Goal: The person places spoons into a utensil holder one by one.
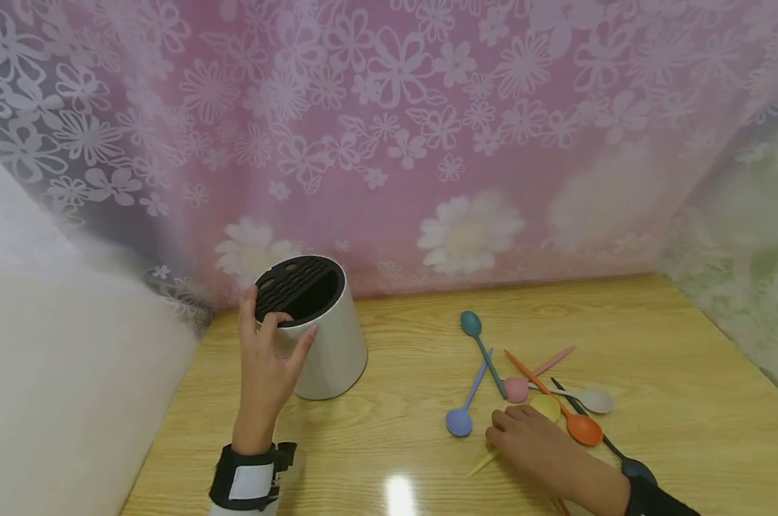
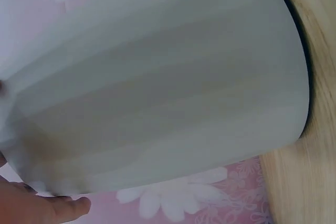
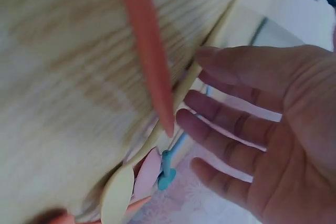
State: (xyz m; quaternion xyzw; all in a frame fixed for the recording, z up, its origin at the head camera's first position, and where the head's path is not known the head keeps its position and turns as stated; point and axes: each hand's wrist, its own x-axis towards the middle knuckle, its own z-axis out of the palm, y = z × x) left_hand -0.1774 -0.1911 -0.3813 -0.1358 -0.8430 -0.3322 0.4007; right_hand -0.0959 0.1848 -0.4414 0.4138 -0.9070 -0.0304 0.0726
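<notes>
My left hand (image 1: pixel 268 373) grips the near-left rim of a white utensil holder (image 1: pixel 334 355), fingers over the black slotted top and thumb against the outer wall. The left wrist view is mostly filled by the holder's side (image 2: pixel 168 87). Over at the right, my right hand (image 1: pixel 537 444) pinches the handle of a yellow spoon (image 3: pixel 118 195) between thumb and fingers; the spoon lies slanted, close to the table. Around it lie a pink spoon (image 1: pixel 516 389), an orange spoon (image 1: pixel 584 430), a white spoon (image 1: pixel 597 400) and a dark spoon (image 1: pixel 637 471), partly crossing.
A teal spoon (image 1: pixel 471 322) and a purple spoon (image 1: pixel 458 421) lie left of the pile, their handles crossing. Another orange handle (image 3: pixel 147 51) passes close to the right wrist camera. Behind the wooden table (image 1: pixel 402 373) hangs a pink floral curtain (image 1: pixel 389 143).
</notes>
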